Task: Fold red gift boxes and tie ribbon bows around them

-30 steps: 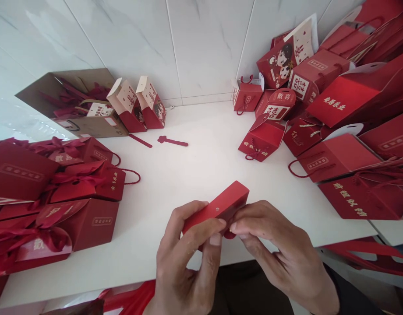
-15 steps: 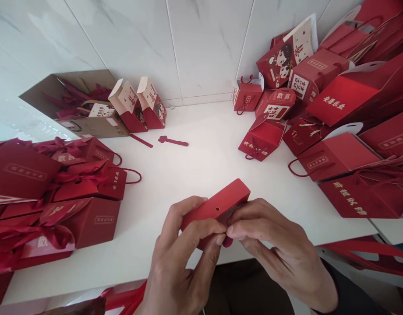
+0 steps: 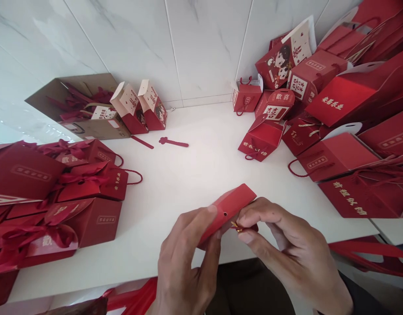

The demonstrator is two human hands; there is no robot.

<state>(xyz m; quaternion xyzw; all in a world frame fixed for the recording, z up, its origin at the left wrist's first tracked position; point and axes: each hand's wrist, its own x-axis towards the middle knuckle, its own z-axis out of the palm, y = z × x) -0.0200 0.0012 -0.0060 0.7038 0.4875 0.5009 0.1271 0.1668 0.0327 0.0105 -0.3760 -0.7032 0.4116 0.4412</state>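
Observation:
My left hand point(image 3: 188, 249) is closed round a small red paper gift box point(image 3: 237, 197), fingers over its top and thumb underneath. A small dark hole shows in the box's narrow upper face. Close by the box's near side, my right hand point(image 3: 283, 245) pinches a small gold-coloured paper fastener point(image 3: 238, 228) between thumb and forefinger. Dark red material at the fastener is partly hidden by those fingers. Beyond the hands, a flower-ended red paper strip point(image 3: 175, 142) lies flat on the white table point(image 3: 204, 168), with a second red strip point(image 3: 143, 141) left of it.
Red gift boxes with ribbon bows point(image 3: 90, 223) crowd the left side. An open cardboard box point(image 3: 99, 127) holds ribbons, beside two cream-and-red cartons point(image 3: 153, 105). More red boxes point(image 3: 339, 153) pile up on the right. A tiled wall point(image 3: 204, 52) backs the table.
My right fingers have drawn slightly away from my left ones, and the gold fastener now shows between them. The gift box has shifted a little right, with my left fingers further over its top.

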